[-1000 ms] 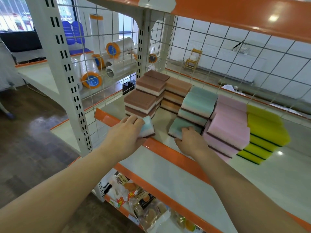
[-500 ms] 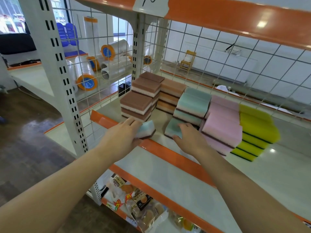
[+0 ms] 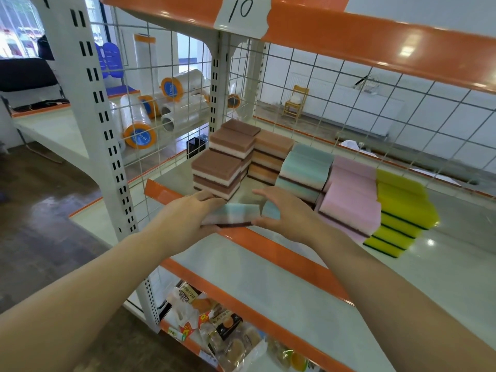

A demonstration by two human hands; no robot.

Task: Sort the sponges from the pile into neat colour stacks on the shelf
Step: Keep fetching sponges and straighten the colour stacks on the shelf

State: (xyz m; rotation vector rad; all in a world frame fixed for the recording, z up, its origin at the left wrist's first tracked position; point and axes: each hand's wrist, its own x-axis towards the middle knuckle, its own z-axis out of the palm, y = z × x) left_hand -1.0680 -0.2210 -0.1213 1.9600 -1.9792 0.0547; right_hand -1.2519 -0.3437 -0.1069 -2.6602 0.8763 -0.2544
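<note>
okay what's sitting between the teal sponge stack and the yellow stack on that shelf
The pink sponge stack stands between them in the head view, with the teal stack on its left and the yellow stack on its right, all packed side by side.

Rolls of clear film (image 3: 139,122) with orange caps lie on the neighbouring shelf behind the wire grid. A small black box (image 3: 196,146) sits near that shelf's front edge. A paper label marked 10 (image 3: 241,12) sticks to the top shelf's orange edge. Packaged snacks (image 3: 214,328) fill the lower shelf. A yellow wooden chair (image 3: 295,102) stands by the far wall.
</note>
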